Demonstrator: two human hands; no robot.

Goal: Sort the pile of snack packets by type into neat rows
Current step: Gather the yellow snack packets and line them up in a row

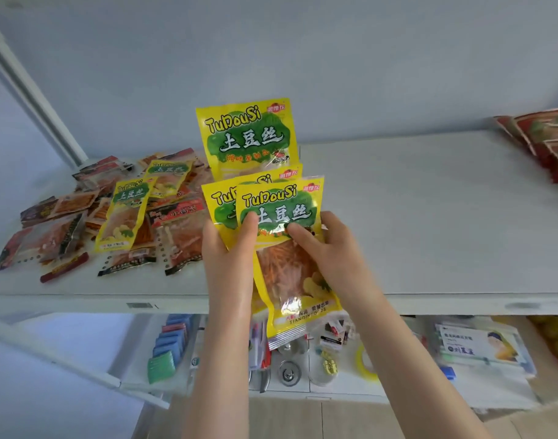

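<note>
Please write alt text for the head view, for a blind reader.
The left hand and right hand hold a fan of yellow packets over a white shelf. A mixed pile of snack packets lies on it at left; red packets at far right.

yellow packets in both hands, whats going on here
A person is sorting snacks at a white shelf. The left hand grips a small fan of yellow packets, and the right hand holds the front one. Behind them shows another yellow packet; whether it is held or lying down is unclear. A mixed pile lies on the shelf's left, two yellow ones among it. Red packets sit at the far right.
</note>
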